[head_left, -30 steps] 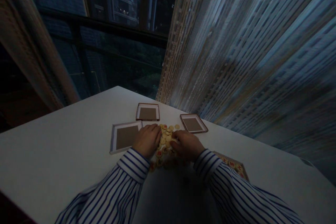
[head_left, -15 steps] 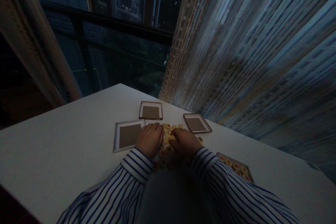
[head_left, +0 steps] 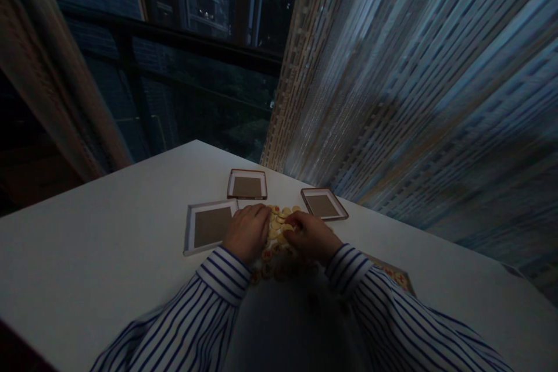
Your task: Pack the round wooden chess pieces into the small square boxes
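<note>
Between my hands lies a heap of round, pale yellow Chinese chess pieces [head_left: 275, 226], most with blank sides up. My left hand [head_left: 247, 232] rests against the heap's left side, its fingers stretched forward and laid side by side. On the other side, my right hand [head_left: 314, 236] has forefinger and thumb bent around a Chinese chess piece [head_left: 286, 228]; its other fingers are hidden. Closer to me are several Chinese chess pieces [head_left: 267, 270] with red or dark characters, partly in shadow.
Three shallow box parts stand on the white table [head_left: 131, 215]: a larger one [head_left: 189, 229] by my left hand, a small one [head_left: 247, 197] behind it, another [head_left: 335, 218] at the back right. A tray of red-marked pieces [head_left: 400, 279] is partly behind my right sleeve. String curtains hang beyond.
My right hand has shifted slightly to the right and its sleeve now covers more of the tray of pieces. The left hand stays beside the heap. The view has tilted slightly.
</note>
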Available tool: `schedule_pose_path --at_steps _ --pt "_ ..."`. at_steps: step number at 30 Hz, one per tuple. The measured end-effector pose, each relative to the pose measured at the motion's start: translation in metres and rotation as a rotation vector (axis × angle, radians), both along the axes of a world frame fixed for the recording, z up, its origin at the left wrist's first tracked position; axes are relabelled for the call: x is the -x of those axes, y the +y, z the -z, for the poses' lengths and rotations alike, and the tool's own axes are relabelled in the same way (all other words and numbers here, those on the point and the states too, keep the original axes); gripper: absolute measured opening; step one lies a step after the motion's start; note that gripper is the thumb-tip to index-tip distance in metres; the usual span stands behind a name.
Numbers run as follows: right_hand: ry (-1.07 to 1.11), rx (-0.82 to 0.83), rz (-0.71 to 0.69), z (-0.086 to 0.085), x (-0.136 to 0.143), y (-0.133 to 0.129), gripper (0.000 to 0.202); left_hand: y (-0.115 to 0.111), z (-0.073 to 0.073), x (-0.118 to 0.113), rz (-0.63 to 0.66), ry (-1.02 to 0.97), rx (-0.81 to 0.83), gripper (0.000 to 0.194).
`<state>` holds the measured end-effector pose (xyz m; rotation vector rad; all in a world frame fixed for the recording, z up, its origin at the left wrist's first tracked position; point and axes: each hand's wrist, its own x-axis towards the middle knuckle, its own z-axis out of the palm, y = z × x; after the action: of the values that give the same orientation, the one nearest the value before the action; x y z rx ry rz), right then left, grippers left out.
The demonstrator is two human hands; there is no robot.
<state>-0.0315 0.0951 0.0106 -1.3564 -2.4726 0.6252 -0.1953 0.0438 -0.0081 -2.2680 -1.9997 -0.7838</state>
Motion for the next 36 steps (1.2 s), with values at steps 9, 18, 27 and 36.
schedule_pose_path --at_steps 9,18,27,36 --pt "0.554 0.56 0.189 -0.014 -0.003 0.001 0.019 0.0 0.0 -0.003 0.08 -0.116 -0.164 0.026" --pt "0.676 0.651 0.182 -0.012 -0.009 0.003 0.022 -0.002 0.0 -0.006 0.177 -0.15 -0.26 0.03" --pt "0.659 0.645 0.115 -0.013 -0.007 -0.002 0.025 0.0 0.005 -0.007 0.21 -0.13 -0.286 0.025" --pt "0.576 0.588 0.119 -0.019 -0.006 -0.005 0.024 -0.001 0.002 -0.009 0.239 -0.124 -0.329 0.021"
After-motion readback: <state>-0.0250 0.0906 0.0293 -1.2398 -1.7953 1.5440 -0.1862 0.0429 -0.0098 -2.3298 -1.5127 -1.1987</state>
